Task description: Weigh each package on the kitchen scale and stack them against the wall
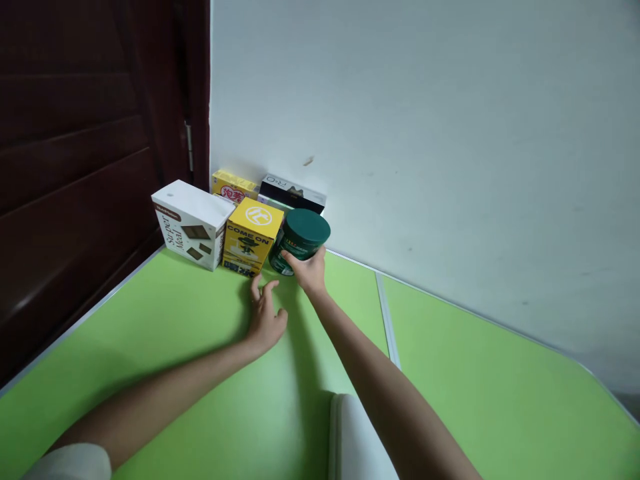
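My right hand (311, 268) grips a dark green canister (306, 228) with a round flat lid, thumb on its near side; the fingers behind it are mostly hidden. The canister stands against the right side of a yellow box (250, 240) marked "COME ON". Just in front of that yellow box is my left hand (267, 317), holding nothing, its fingers apart and slightly curled. A white box (193, 223) with "Super Meal" lettering stands left of the yellow one. Behind them are a smaller yellow box (235, 187) and a black-and-white box (293, 193), both partly hidden.
All of these stand on a green table (200, 400) with a pale edge strip, near its back corner. A grey-white wall (425, 147) rises behind, and a dark brown door (80, 147) borders the left side. A white object (357, 440) lies at the front, beneath my right forearm.
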Motion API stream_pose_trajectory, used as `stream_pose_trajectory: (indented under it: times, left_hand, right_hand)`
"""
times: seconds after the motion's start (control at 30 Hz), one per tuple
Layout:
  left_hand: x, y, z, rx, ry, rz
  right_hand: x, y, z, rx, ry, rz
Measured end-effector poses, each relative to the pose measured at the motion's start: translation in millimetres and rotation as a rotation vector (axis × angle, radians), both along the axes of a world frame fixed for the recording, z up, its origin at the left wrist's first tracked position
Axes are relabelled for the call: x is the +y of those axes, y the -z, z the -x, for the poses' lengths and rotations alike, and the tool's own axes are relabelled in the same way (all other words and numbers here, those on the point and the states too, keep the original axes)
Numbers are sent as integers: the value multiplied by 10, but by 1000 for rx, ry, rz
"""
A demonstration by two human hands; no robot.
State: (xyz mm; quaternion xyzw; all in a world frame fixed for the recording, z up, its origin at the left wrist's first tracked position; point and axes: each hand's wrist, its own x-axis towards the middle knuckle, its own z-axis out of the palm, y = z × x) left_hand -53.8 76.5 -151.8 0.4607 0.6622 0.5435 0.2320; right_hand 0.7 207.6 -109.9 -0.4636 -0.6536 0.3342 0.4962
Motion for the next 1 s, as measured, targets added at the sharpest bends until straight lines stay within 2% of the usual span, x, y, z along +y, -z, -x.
stream_pose_trajectory:
  times: [0.27, 0.43, 0.53, 0.6, 0.67, 0.77, 0.83, 1.0]
  left_hand:
    - [-30, -1, -43, 146, 27, -21]
    - [-17, 12, -38, 161, 22, -39]
    - [-7, 18, -19, 164, 15, -40]
    - [3, 24, 6, 168, 11, -42]
    - [4, 21, 32, 187, 26, -47]
    - [-79, -39, 23, 235, 170, -46]
    - [-238, -138, -47, 240, 341, -28]
    - [-897, -508, -368, 264, 805, 140]
  right_hand:
    - [107, 97, 50, 22, -71, -68]
    - [114, 74, 89, 64, -83, -70]
    - [94, 30, 40, 37, -107, 10]
    - [1, -1, -73, -30, -145, 136]
    - [-199, -44, -263, -106, -203, 280]
    - [-683, -161, -673, -156, -404, 398]
    - [-1068, -278, -993, -177, -541, 375]
    - [-1919, -539, -1676, -326, -570, 234]
